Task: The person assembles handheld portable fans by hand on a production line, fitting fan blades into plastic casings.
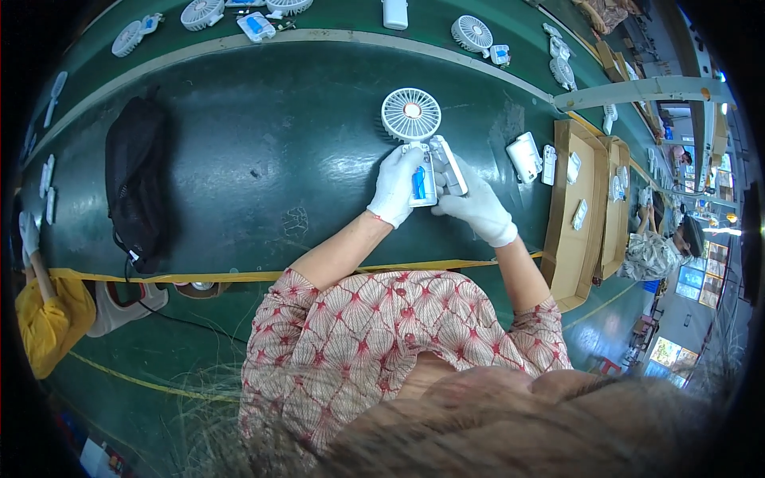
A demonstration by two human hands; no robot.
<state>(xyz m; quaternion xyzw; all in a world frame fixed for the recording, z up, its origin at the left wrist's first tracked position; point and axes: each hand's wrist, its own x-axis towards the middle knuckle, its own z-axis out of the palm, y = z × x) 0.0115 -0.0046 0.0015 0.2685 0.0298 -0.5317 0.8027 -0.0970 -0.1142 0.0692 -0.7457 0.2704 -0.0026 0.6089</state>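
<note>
A small white hand-held fan (411, 115) lies over the dark green conveyor belt (271, 151), its round grille pointing away from me. My left hand (396, 186), in a white glove, grips the fan's open handle, where a blue battery (419, 183) shows. My right hand (476, 205), also gloved in white, holds a white handle cover (449, 165) against the right side of the handle. Both hands touch the fan's body.
A black bag (135, 179) lies on the belt at left. White handle parts (526, 156) sit right of the fan, beside cardboard trays (575, 215). More fans (472, 33) lie along the far belt. Another person in yellow (44, 315) works at left; others sit at right.
</note>
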